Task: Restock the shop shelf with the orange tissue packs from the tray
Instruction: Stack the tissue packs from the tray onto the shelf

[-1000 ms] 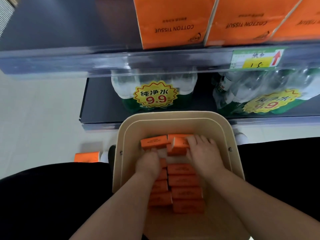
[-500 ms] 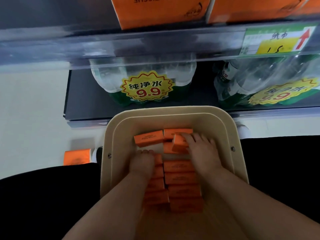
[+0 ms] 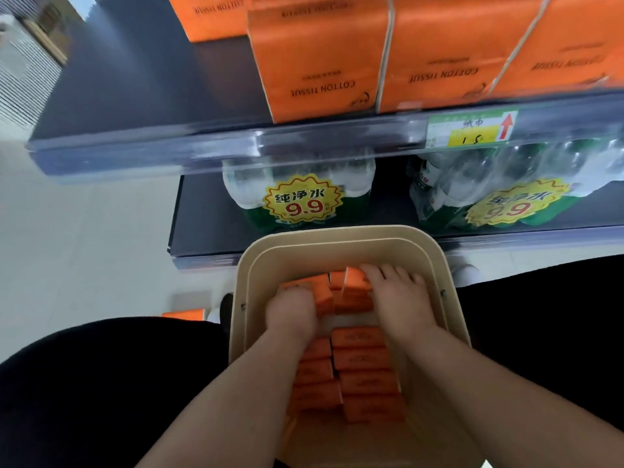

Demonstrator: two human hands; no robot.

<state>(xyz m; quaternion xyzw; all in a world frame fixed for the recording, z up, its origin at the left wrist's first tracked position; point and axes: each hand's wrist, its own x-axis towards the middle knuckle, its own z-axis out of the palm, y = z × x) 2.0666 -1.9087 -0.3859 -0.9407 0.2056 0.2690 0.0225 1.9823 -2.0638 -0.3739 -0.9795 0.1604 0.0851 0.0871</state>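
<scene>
One head-worn camera looks forward and steeply down from close above the tray (image 3: 341,236), the shelf (image 3: 236,143) edge crossing the upper frame just ahead.

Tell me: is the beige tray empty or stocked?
Stocked: orange tissue packs lie in two rows inside the tray.

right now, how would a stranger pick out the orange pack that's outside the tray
Find the beige tray between the person's black-clad legs. On the pale floor just left of it lies a small orange pack. Unlike the other packs, it sits outside the tray.
</scene>
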